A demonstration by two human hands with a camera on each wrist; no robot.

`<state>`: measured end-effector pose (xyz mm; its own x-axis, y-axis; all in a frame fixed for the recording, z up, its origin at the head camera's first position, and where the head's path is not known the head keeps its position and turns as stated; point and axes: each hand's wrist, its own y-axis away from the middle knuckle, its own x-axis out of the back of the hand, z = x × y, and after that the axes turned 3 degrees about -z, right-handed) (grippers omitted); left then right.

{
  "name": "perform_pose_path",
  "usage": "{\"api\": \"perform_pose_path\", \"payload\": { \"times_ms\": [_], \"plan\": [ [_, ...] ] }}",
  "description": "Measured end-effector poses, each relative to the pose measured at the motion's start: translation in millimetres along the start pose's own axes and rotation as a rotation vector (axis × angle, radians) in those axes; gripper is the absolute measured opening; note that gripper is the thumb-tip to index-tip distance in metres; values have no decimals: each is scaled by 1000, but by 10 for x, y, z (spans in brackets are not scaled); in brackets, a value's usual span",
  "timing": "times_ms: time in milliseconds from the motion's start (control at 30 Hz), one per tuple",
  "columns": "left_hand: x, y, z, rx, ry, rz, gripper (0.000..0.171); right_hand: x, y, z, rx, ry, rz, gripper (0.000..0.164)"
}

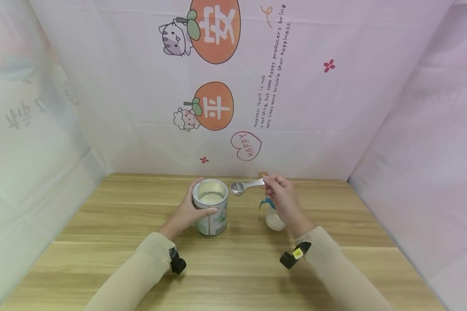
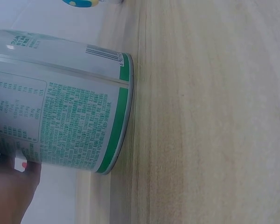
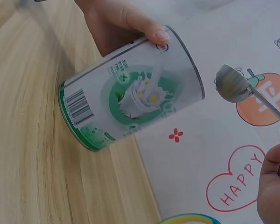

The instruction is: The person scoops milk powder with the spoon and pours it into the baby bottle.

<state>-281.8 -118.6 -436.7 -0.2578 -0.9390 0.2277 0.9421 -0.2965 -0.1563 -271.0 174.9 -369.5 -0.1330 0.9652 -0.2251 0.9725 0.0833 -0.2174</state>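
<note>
The left hand curls round an open can of pale contents toward the far edge of the worktop, the right hand pinches a metal measuring spoon just beside the can, and a blue-topped bottle stands nearer the right edge.

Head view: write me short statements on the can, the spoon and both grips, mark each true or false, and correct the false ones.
1. The left grip holds the can. True.
2. The can's top is covered by a lid. False: it is open, showing pale contents.
3. The spoon has its bowl outside the can. True.
4. The right grip pinches the spoon by the bowl. False: it pinches the handle.
5. The blue-topped container is right of the can. True.
</note>
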Motion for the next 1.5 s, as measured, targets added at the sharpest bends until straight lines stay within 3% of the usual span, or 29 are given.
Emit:
{"api": "perform_pose_path", "payload": {
  "times_ms": [367,900,1200,1500],
  "plan": [
    [-2,-5,-42,-16,6,0,113,-204,-101,37,-47,107,-5,15],
    [8,3,-35,-21,17,-4,110,-371,-238,73,6,345,-87,25],
    [2,-11,-41,-29,16,-9,112,-452,-275,144,92,556,-148,24],
    [-2,-10,-48,-18,17,-3,107,-498,-284,170,239,746,-235,19]
  ]
}}
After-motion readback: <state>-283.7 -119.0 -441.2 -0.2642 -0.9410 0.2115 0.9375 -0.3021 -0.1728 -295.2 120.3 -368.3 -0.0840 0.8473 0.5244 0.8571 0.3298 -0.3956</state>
